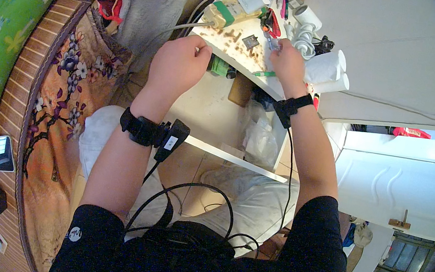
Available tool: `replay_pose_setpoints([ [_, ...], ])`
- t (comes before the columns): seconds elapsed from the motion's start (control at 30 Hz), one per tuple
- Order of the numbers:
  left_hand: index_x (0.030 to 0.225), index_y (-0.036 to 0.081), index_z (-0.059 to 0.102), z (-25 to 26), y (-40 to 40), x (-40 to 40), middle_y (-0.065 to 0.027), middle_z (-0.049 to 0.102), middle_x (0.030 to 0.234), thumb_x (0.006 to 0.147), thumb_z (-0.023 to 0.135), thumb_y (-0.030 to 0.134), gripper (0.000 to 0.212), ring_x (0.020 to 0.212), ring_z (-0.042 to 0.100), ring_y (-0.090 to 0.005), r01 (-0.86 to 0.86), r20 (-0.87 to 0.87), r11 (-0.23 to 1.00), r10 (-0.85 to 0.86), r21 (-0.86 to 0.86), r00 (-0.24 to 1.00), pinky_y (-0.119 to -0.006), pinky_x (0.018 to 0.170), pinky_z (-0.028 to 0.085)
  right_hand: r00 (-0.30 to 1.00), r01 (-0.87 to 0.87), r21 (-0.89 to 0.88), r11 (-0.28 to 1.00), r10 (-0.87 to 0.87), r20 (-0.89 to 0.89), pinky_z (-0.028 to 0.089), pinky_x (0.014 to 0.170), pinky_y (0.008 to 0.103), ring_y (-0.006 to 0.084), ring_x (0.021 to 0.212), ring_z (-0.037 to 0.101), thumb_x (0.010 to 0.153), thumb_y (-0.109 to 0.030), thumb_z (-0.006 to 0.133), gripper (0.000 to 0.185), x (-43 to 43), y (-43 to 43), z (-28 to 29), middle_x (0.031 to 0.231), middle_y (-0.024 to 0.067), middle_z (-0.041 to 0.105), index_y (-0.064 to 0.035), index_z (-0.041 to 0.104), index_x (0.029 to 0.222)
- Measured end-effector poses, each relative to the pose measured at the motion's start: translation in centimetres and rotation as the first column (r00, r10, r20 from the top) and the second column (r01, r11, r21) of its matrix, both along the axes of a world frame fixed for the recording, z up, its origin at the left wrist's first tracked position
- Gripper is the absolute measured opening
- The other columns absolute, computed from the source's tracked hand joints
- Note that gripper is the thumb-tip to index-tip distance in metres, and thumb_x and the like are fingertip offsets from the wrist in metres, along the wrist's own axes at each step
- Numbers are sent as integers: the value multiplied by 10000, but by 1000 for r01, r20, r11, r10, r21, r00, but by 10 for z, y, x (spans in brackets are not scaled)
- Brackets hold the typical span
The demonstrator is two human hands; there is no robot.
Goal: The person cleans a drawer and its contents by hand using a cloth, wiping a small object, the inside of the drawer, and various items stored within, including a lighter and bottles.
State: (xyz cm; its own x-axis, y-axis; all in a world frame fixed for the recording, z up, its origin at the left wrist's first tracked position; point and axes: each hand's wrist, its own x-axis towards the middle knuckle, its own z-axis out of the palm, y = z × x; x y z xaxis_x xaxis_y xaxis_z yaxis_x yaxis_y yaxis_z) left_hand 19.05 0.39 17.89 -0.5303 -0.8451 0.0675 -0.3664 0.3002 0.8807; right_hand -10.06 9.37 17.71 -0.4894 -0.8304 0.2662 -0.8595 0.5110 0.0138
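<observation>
My left hand [177,66] is curled at the near left edge of a small white table [229,55], and nothing shows between its fingers. Over the tabletop, my right hand [289,64] pinches a small clear plastic object [272,43], partly hidden by the fingers. A small dark square part [250,42] lies left of it among scattered brown bits [232,36]. The green pen [264,74] rests by the table edge below my right hand. Red-handled pliers [274,26] lie just beyond the clear object.
A power strip [223,13] with a white adapter [251,2] lies at the back left. White paper rolls [326,68] and a coiled white cable [305,41] sit to the right. Below, an open drawer [204,108] holds a plastic bag [261,138]. Black cables [290,168] hang from my wrist devices.
</observation>
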Motion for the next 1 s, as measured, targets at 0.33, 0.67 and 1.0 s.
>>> replay_pose_setpoints([
  [0.33,945,53,708,7,-2,3,-169,694,844,899,577,290,275,803,666,-366,-57,-14,996,58,64,998,-443,717,521,935,-289,-412,864,348,74,540,650,395,302,773,680,829,-171,667,173,85,36,61,867,99,705,-112,673,992],
  [0.67,945,25,689,-1,-5,1,-136,687,756,906,599,272,266,700,667,-263,-73,-37,994,76,77,996,-375,656,508,918,-357,130,925,321,234,527,701,442,362,789,633,774,-107,664,166,114,72,-50,845,157,639,-65,640,933],
  [1.0,922,40,702,-2,-2,-1,-160,695,815,896,583,287,276,783,670,-354,-54,-73,997,57,46,996,-425,704,525,971,-211,-75,975,218,102,524,623,365,235,728,655,825,-189,705,292,110,80,-3,847,71,648,-97,657,1098],
])
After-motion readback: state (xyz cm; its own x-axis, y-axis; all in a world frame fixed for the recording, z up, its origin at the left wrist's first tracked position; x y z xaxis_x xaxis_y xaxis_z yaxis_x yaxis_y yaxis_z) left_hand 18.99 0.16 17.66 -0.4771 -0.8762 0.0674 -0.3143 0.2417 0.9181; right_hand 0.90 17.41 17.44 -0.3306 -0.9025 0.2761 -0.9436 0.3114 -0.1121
